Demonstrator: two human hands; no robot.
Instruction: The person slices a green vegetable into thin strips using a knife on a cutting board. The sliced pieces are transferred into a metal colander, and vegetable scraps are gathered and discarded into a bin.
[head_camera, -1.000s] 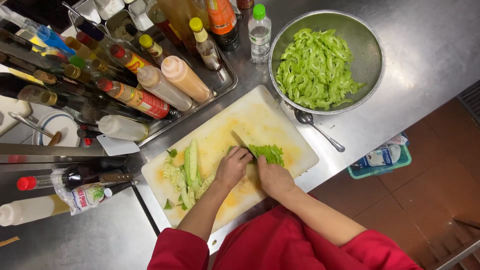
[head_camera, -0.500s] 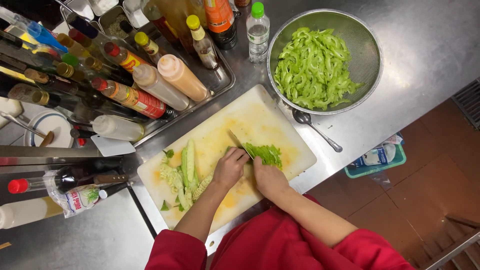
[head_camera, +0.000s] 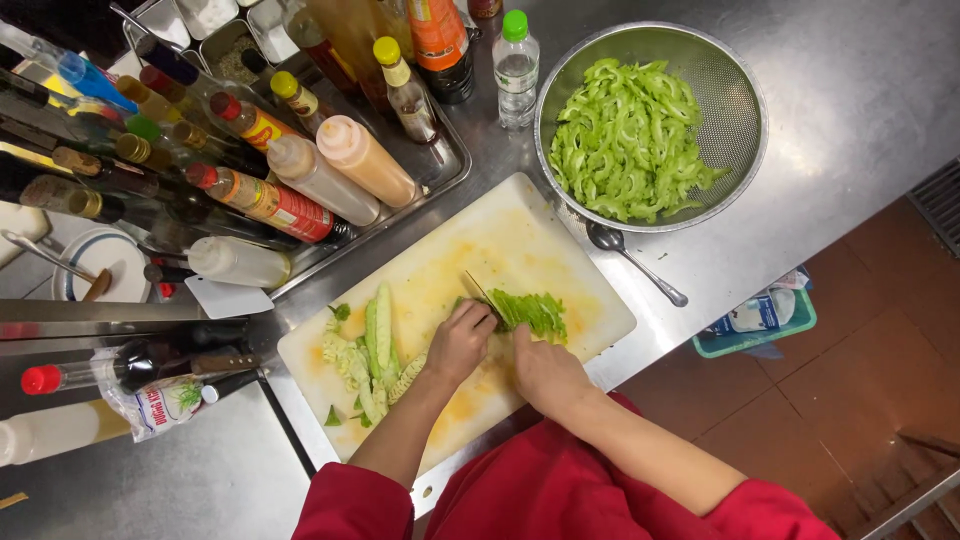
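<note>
Green gourd slices (head_camera: 532, 310) — mid-board, knife-side

Both arms come up from the bottom of the view, and they wear red sleeves pushed up above the elbows, so the forearms are bare. The left forearm rises in a slant to the upper right, and the right forearm rises in a slant to the upper left, so the two hands meet close together, almost touching.

The left hand (head_camera: 459, 342) is closed in a fist, knuckles up, with the wrist straight. The right hand (head_camera: 543, 368) lies palm down, and its fingers are curled under and press downward. Its wrist is bent a little.
</note>
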